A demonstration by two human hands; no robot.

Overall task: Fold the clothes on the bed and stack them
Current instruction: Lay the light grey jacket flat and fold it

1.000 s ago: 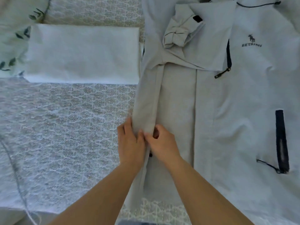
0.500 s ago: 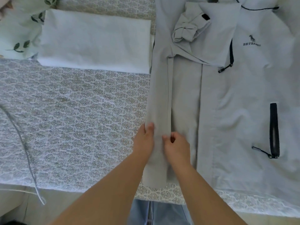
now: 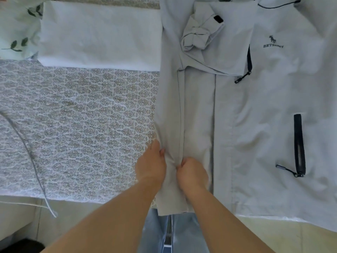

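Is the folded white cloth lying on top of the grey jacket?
No, the folded white cloth lies on the patterned bedspread to the left of the grey jacket, beside it rather than on it.

smooth matt grey cloth jacket [image 3: 255, 125] on a textured patterned cloth bedspread [image 3: 82, 115]

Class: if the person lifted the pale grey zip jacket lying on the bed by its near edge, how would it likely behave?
The pale grey zip jacket would probably droop limply: it already creases and bunches where the left hand and right hand pinch it. It looks thin, so likely light. Its smooth fabric may let the folded-in sleeve slide loose.
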